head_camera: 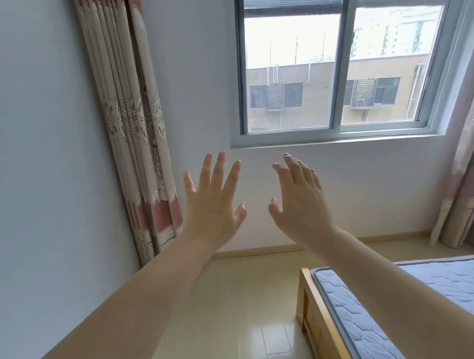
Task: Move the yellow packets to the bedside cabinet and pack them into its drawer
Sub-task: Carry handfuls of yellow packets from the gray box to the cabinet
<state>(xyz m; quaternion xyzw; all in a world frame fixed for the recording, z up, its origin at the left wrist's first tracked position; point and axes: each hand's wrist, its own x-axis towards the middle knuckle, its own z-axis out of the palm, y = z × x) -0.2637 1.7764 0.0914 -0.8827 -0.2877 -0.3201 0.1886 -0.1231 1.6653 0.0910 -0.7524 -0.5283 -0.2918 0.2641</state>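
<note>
Fingers (219,169) of the left hand (212,205) and right hand (300,203) are spreading straight, holding nothing, below the grey-framed sliding window (331,64).

Pink patterned curtain (134,124); blue quilted mattress (402,308).

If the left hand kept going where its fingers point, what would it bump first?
The open left hand would probably meet the plain white wall first; depth is unclear.

No readable text, label or number anywhere (window, curtains and mattress included).
</note>
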